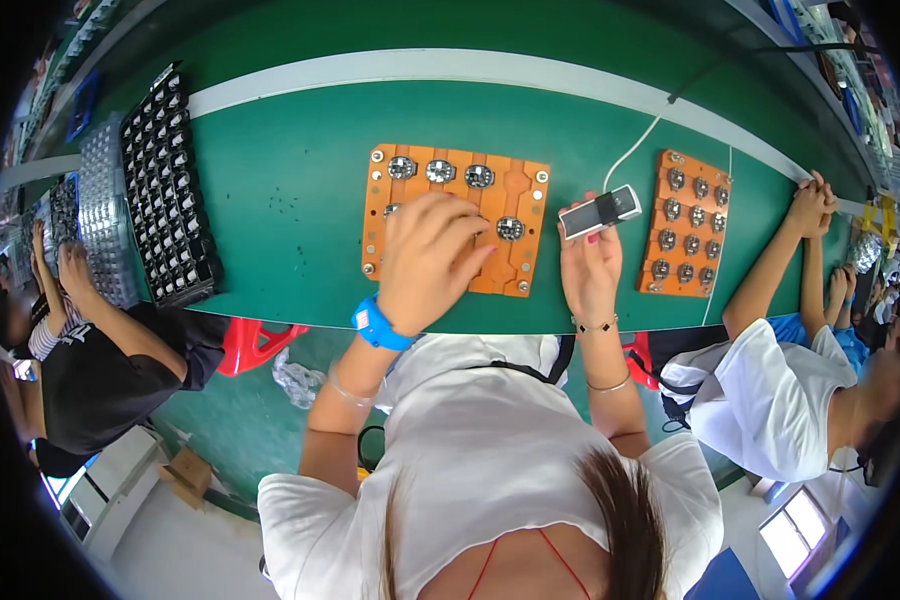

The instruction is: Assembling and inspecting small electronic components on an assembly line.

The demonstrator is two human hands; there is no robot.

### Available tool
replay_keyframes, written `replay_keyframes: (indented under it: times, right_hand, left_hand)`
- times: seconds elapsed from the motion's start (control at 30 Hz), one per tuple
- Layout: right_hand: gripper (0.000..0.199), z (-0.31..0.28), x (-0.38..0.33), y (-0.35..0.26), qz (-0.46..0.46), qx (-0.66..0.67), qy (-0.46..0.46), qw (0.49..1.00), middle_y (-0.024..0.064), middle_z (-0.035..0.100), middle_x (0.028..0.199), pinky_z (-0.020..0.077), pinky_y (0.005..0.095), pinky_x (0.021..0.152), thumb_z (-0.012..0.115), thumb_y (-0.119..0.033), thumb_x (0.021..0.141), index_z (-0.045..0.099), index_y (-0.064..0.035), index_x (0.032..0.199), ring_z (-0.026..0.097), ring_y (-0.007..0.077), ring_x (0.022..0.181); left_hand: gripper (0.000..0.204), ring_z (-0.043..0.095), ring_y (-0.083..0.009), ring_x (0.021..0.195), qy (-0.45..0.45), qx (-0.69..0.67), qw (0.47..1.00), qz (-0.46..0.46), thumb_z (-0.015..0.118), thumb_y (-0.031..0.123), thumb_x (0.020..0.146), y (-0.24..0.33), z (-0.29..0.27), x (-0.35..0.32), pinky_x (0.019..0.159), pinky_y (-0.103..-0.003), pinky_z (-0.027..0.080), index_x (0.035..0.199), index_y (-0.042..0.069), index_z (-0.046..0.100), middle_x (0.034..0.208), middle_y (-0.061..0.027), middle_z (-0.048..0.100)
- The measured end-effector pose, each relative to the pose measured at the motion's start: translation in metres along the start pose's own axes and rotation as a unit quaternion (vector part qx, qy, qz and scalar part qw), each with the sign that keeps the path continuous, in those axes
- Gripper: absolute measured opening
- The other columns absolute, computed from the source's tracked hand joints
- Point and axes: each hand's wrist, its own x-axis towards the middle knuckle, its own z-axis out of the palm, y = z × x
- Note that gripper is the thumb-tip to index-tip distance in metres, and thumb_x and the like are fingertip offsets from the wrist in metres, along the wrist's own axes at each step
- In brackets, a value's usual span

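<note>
My left hand (432,262) presses curled fingers onto the flat orange fixture board (457,215) studded with round metal parts. My right hand (590,268) is clamped on a small grey-black device (600,211). Smooth green tabletop (290,190) stretches beyond.

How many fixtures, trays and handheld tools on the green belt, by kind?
Orange fixture boards: 2, one under the left hand at, one further right
Black compartment trays: 1
Clear blister trays: 1
Handheld black-and-white devices: 1, in the right hand
Total: 5
</note>
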Motion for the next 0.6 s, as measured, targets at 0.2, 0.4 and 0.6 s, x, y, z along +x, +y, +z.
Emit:
replay_keyframes:
  times: [0.2,0.4,0.6]
  right_hand:
    - [0.036,0.000,-0.011,0.003,-0.072,-0.228,-0.039,0.970,0.0091,0.056,0.121,0.0415,0.0333,0.098,0.060,0.001,0.088,0.050,0.0022,0.123,0.054,0.0208,0.113]
    - [0.037,0.017,-0.008,-0.005,-0.053,-0.320,-0.067,0.944,0.0112,0.057,0.120,0.0413,0.0312,0.098,0.062,0.005,0.082,0.055,0.0022,0.118,0.054,0.0201,0.113]
    - [0.037,0.027,-0.005,-0.008,-0.085,-0.337,-0.088,0.933,0.0123,0.057,0.121,0.0424,0.0313,0.097,0.062,0.006,0.081,0.056,0.0019,0.118,0.054,0.0210,0.114]
  left_hand:
    - [0.030,0.055,-0.0215,0.099,-0.088,-0.005,0.993,0.081,0.075,0.012,0.068,0.007,0.017,0.019,0.080,-0.036,0.039,0.096,0.010,0.063,0.096,-0.0013,0.063]
    - [0.031,0.060,-0.0233,0.090,-0.117,-0.066,0.990,0.050,0.072,0.011,0.075,0.003,0.016,0.022,0.082,-0.035,0.037,0.102,0.007,0.056,0.098,-0.0061,0.065]
    - [0.045,0.064,-0.0234,0.087,-0.110,-0.114,0.987,0.042,0.073,0.012,0.077,0.008,0.014,0.022,0.082,-0.034,0.036,0.114,0.005,0.047,0.100,-0.0071,0.067]
